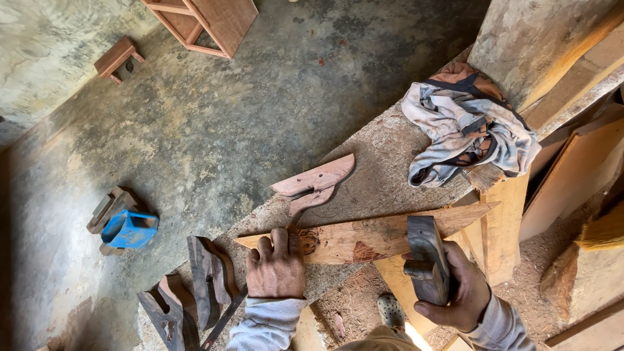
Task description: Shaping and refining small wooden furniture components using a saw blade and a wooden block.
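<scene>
A: What is the left hand (276, 268) doing?

B: It is pressing flat on the near-left end of the long tapered board (364, 237), fingers spread and holding nothing, just pinning it to the counter (383, 156).

A: And the right hand (455, 286)?

B: Its fingers are closing around a wooden hand plane (426, 259), which is sitting on the board toward its right half.

A: So which step is this?

B: It looks like planing the board's face. The next stroke is calling for steady downward pressure from the left hand and a straight push along the grain.

A: What is lying around?

B: Two carved wooden pieces (315, 184) are resting just beyond the board, and a crumpled cloth (465, 123) is lying far right. The counter is rough and covered in sawdust. Left of it, on the concrete floor (195, 123), a blue container (130, 229) is sitting among offcuts, with a small stool (117, 58) farther off.
</scene>
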